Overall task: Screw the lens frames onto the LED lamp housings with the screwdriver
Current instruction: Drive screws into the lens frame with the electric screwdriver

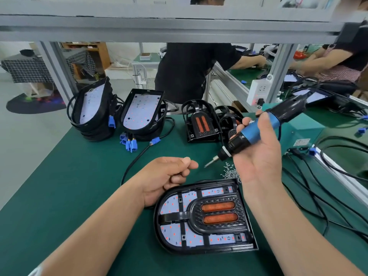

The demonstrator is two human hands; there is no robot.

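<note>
The right hand [256, 156] is held palm-up at 2 o'clock from the lamp housing [203, 250], with its fingers curled round the blue and black screwdriver [251, 134]. The bit [210, 162] is pointed toward 8 o'clock, clear of the green mat [79, 186]. The left hand [169, 176] is closed at 10 o'clock from the housing, with the thumb pressed on the forefinger; whether anything is pinched there cannot be told. The housing is laid flat on the mat at 6 o'clock, with 1 lens frame [196, 214] seated in it. A pile of screws [231, 172] is seen just beside its 1 o'clock corner. 2 stacks of housings [93, 110] are propped at 10 o'clock, and spare lens frames [201, 124] are stood at 12 o'clock
</note>
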